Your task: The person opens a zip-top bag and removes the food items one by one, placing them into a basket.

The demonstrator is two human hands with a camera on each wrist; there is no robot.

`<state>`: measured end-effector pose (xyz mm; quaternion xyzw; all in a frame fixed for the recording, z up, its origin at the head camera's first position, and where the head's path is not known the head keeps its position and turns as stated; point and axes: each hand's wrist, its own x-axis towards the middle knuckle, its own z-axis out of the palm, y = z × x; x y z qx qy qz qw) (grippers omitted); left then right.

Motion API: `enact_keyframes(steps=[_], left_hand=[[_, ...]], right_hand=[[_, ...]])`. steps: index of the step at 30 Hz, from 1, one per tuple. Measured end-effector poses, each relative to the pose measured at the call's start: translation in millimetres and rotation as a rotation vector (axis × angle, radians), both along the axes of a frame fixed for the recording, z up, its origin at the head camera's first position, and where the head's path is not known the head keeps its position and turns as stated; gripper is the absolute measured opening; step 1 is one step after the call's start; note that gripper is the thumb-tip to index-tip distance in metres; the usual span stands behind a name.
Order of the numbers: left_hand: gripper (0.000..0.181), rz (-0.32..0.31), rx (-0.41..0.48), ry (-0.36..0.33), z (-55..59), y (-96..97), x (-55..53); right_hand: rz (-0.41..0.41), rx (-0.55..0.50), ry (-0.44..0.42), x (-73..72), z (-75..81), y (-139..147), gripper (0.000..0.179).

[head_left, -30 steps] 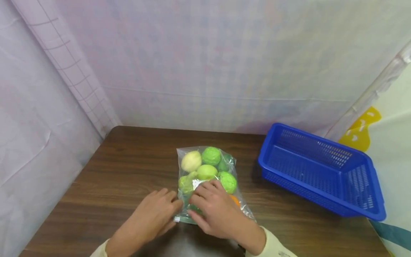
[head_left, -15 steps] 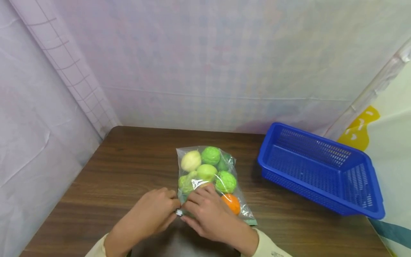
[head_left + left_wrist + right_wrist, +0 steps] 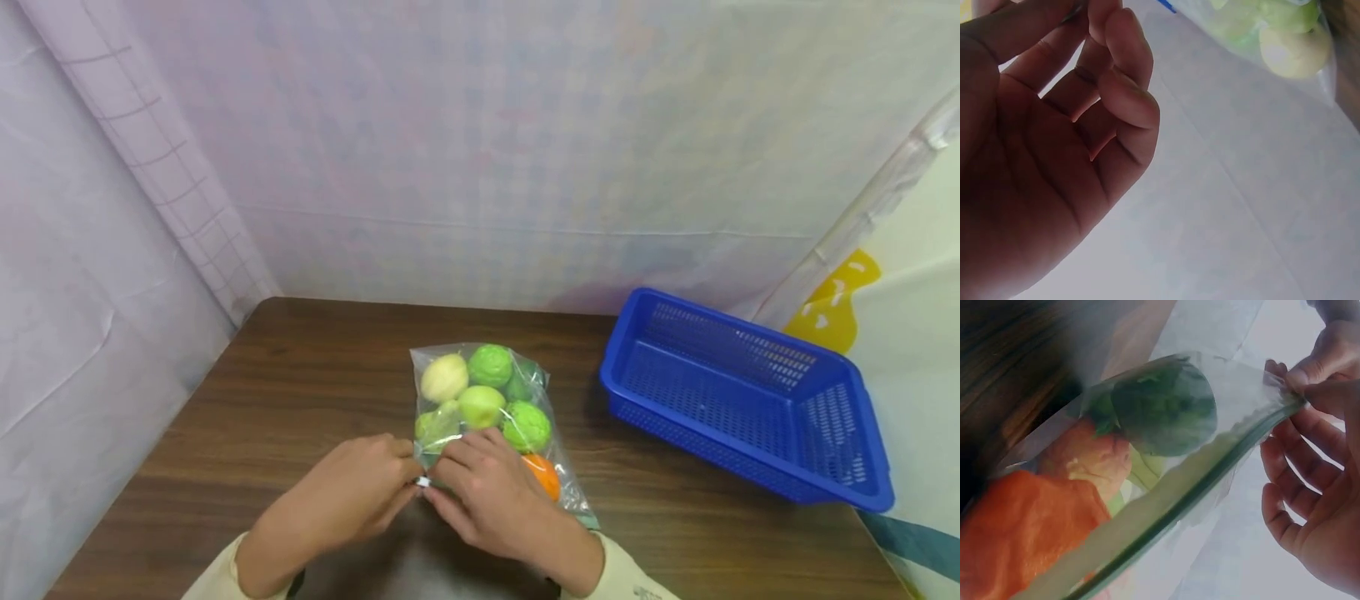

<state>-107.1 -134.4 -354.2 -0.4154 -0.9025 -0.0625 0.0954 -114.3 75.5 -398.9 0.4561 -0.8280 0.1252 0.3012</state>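
Note:
A clear zip bag with a green zip strip lies near the table's front, full of fruit-like and vegetable-like items. Through its plastic show a pale yellow round item, a bumpy green ball and an orange fruit. At the bag's near left corner sits a small white tab. My left hand pinches that corner between thumb and forefinger. Right beside it, my right hand pinches the strip's end, its other fingers loosely bent. A dark green item shows inside near the strip.
A blue perforated plastic basket stands at the right of the brown wooden table. Pale cloth hangs behind the table and at both sides.
My right hand has moved slightly left to the bag's corner, uncovering the orange fruit. The corner with the white tab has risen a little, and both hands now meet at it.

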Motion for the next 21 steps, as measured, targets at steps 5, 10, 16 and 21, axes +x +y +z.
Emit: enact_keyframes(steps=[5, 10, 16, 21], left_hand=[[0.016, -0.008, 0.031, -0.055, 16.4, 2.9, -6.5], [0.025, 0.015, 0.058, -0.11, 33.5, 7.0, -14.2], [0.035, 0.06, 0.12, -0.159, 43.6, 11.2, -23.1], [0.037, 0.064, 0.169, -0.164, 50.8, 15.2, -30.0]], right_hand=[[-0.001, -0.078, 0.041, -3.9, 7.9, -2, 0.014], [-0.004, -0.147, 0.043, -9.9, 18.0, 1, 0.013], [-0.012, -0.191, 0.043, -19.4, 27.6, 4, 0.012], [-0.011, -0.218, 0.037, -28.1, 34.0, 8, 0.01]])
